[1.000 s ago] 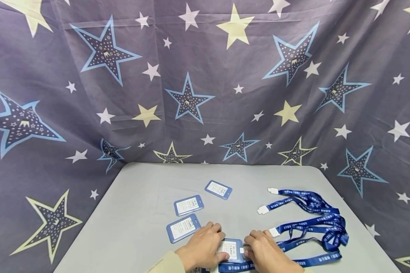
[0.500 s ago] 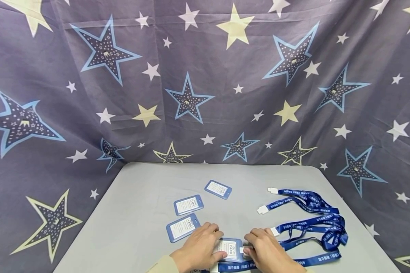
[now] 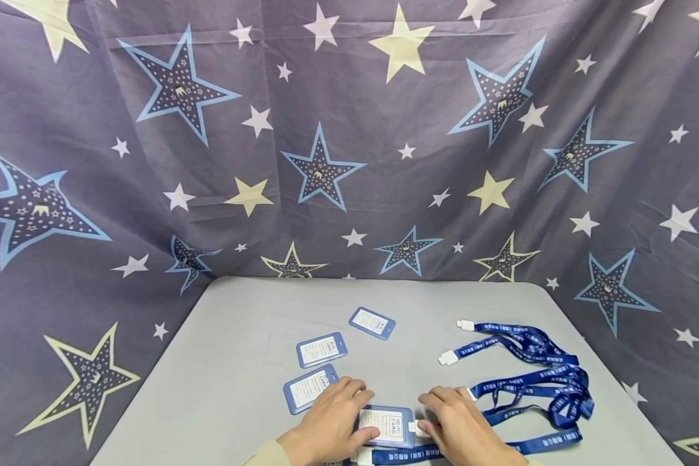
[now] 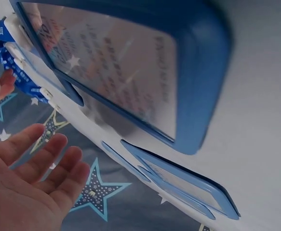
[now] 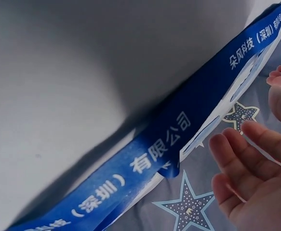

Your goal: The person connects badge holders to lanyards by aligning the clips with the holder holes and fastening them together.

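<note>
Between the hands, a blue-framed ID card holder lies on the table, a white clip at its right end. My left hand is spread at the holder's left side, its thumb over the lower left part of the card. In the left wrist view the left hand's fingers are loosely extended and hold nothing. My right hand sits just right of the clip, thumb tip close to it; its fingers are relaxed in the right wrist view. A blue printed lanyard runs below the holder and under the right hand.
Three more card holders, the nearest one beside the left hand, lie at left and back. Several blue lanyards with white clips are heaped at right. Another holder shows large in the left wrist view. A star-patterned curtain hangs behind the table.
My left hand has slid left, uncovering more of the card holder. My right hand has shifted slightly right, away from the clip. The holder has barely moved.
</note>
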